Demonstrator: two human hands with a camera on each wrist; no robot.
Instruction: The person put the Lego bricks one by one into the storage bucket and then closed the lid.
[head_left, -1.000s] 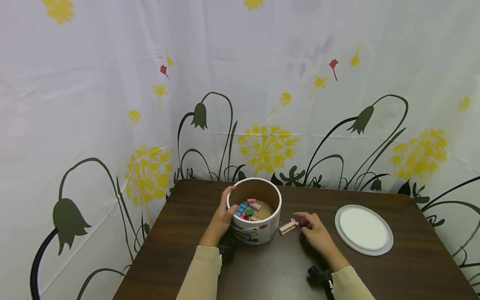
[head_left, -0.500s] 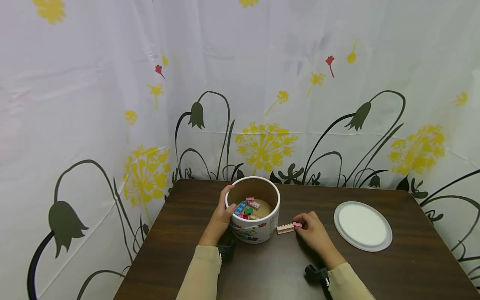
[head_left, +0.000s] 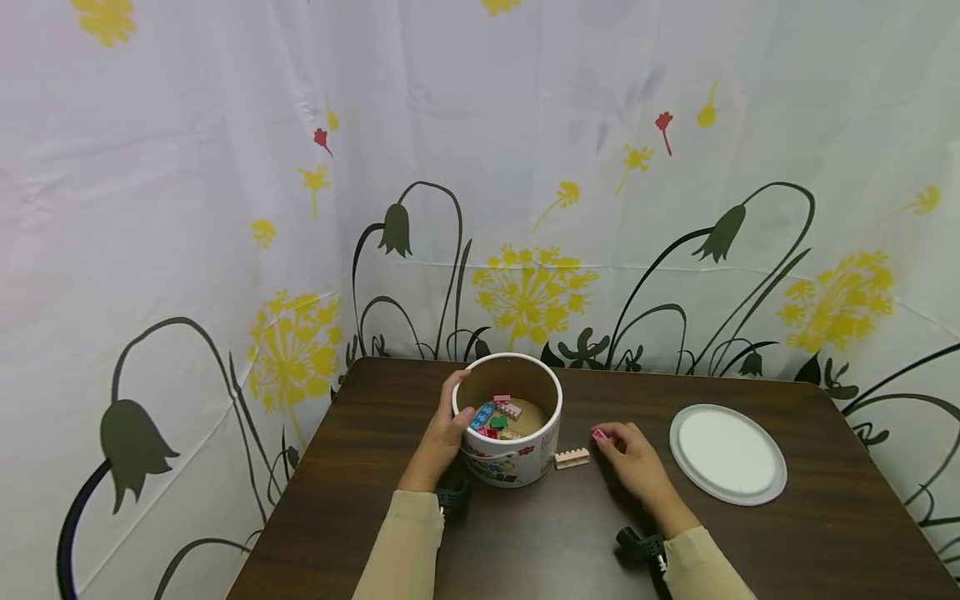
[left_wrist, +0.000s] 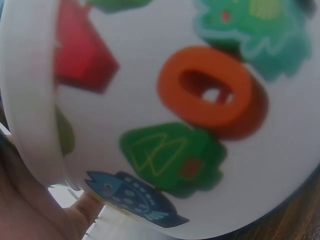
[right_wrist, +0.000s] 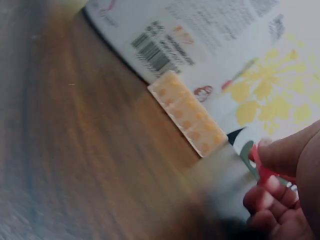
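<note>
My left hand grips the near-left rim of a white tub printed with colourful pictures, its thumb over the edge. Inside lie several toy bricks, among them a blue brick, a green brick and pink ones. The left wrist view shows the tub's wall up close. My right hand pinches a small pink toy brick between thumb and fingers, partly hidden by them. Just left of that hand, a long cream brick with a row of studs lies on the table beside the tub.
A round white lid lies on the dark wooden table, right of my right hand. Behind the table hangs a white curtain with flower prints. A dark band sits at my right wrist.
My right hand has taken hold of the pink brick at the cream brick's right end and drawn it away. The cream brick has turned slightly. My left hand keeps its grip on the tub.
</note>
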